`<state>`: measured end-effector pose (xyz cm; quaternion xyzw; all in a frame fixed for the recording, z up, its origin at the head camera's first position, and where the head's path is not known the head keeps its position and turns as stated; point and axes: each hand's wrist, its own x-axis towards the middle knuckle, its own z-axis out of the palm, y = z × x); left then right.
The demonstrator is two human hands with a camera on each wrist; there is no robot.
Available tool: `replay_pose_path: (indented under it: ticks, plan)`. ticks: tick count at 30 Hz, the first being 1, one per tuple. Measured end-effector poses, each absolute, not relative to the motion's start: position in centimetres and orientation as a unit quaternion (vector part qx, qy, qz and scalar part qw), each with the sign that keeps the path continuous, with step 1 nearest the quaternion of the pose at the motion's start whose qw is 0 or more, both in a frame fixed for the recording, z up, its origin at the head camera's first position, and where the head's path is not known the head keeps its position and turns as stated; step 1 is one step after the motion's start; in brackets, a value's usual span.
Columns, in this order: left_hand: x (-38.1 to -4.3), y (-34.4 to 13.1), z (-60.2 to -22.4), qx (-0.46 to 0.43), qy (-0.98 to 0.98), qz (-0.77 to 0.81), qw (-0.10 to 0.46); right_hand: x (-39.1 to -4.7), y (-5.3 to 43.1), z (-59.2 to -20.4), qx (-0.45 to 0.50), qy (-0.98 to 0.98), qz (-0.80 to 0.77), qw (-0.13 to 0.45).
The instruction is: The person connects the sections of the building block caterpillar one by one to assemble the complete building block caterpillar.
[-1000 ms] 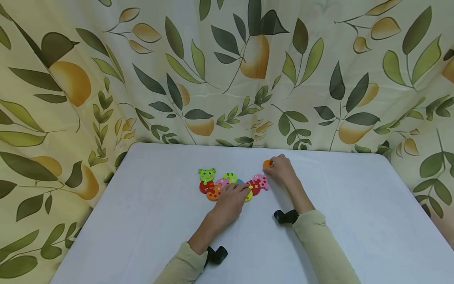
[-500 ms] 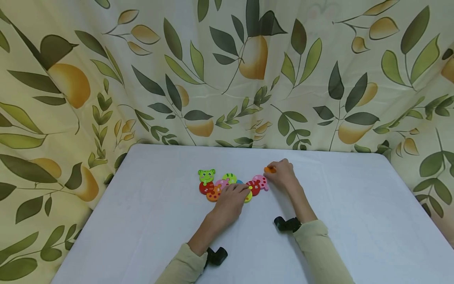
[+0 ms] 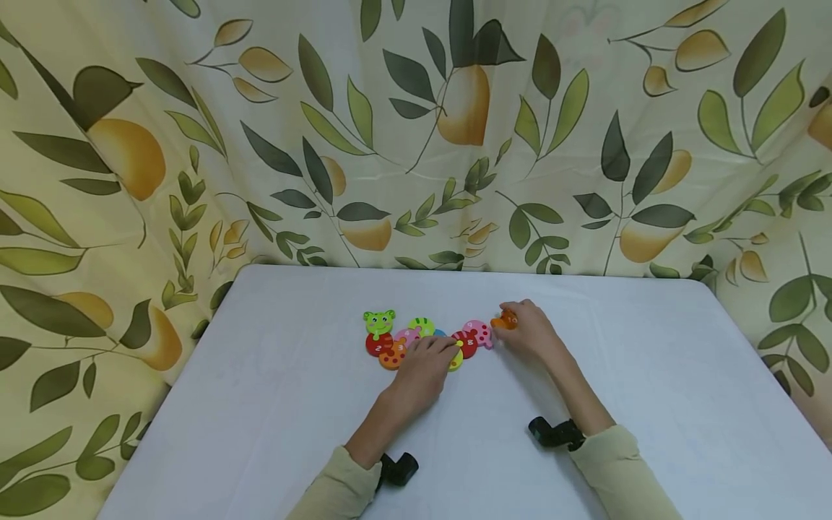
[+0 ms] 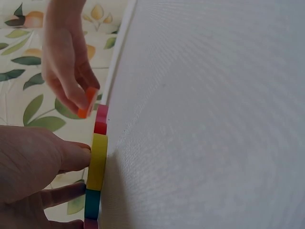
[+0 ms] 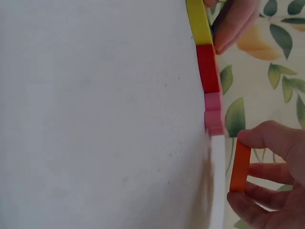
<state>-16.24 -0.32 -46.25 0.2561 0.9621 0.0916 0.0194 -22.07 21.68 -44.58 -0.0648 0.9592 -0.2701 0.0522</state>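
A row of coloured caterpillar puzzle pieces lies on the table, led by a green animal-face piece (image 3: 380, 321) at the left. My left hand (image 3: 421, 368) rests over the middle of the row. Its fingertips touch the top of the yellow piece (image 4: 97, 162) and the pieces beside it. Just past the row's right end, my right hand (image 3: 531, 331) pinches an orange puzzle piece (image 5: 240, 167) between thumb and fingers. In the right wrist view that piece is raised off the table, close to the spotted pink end piece (image 3: 479, 334). Some middle pieces are hidden under the left hand.
A white-covered table (image 3: 260, 433) spreads around the pieces. Behind it and at the left hangs a curtain (image 3: 455, 180) printed with leaves and fruit. A black wrist camera (image 3: 555, 433) sits at the right wrist, another (image 3: 399, 469) at the left.
My right hand has come slightly nearer and to the right with the orange piece, which has been turned and now sits beside the pink end. The left hand has stayed put.
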Motion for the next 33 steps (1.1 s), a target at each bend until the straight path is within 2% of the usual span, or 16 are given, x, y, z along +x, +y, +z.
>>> replay_pose_path:
  ticks: [11,33]
  plan:
    - [-16.4,-0.1,-46.4,0.244,0.964,0.105,0.023,-19.4,21.1,-45.2,-0.090,0.952,-0.288,0.052]
    - [-16.5,-0.2,-46.7,0.253,0.965,0.073,0.013,-19.1,19.5,-45.2,-0.056,0.961,-0.264,0.065]
